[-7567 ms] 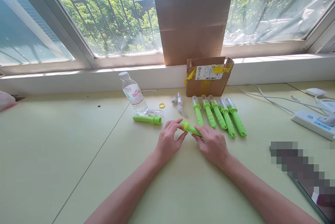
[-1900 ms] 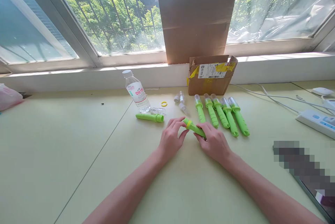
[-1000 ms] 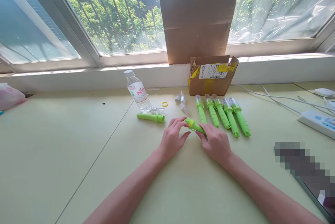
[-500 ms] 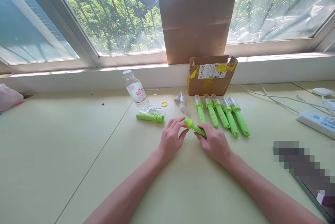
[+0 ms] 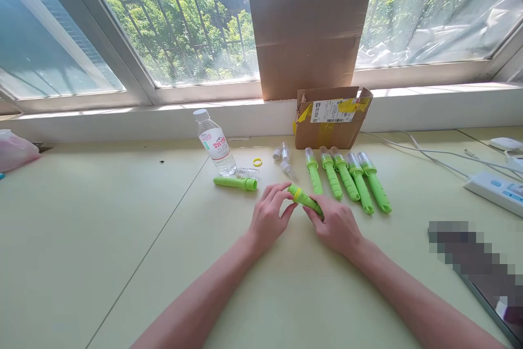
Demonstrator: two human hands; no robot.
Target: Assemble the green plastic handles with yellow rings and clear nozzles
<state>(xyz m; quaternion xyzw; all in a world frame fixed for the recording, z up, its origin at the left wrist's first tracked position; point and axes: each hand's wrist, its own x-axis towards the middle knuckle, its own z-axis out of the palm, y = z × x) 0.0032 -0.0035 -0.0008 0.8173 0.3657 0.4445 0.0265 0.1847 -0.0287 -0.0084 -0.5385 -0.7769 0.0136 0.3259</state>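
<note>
A green threaded tube (image 5: 308,201) with a yellow ring near its threaded end lies slanted between my hands, a little above or on the table; I cannot tell which. My left hand (image 5: 269,212) pinches it near the thread and ring, thumb below and fingers above. My right hand (image 5: 335,222) is closed round its other end, hiding the tip. Beyond my left hand lie another green tube (image 5: 235,183) with a bare thread, a clear cap (image 5: 247,173) and a loose yellow ring (image 5: 257,162). Small clear plastic parts (image 5: 287,166) rest farther back.
Several green tubes with clear caps (image 5: 373,183) lie side by side beyond my right hand. Behind them stands an opened cardboard box (image 5: 327,134). A water bottle (image 5: 216,145) is at the back left. At the right are a power strip (image 5: 494,191), cables and a blurred-out dark object (image 5: 478,270).
</note>
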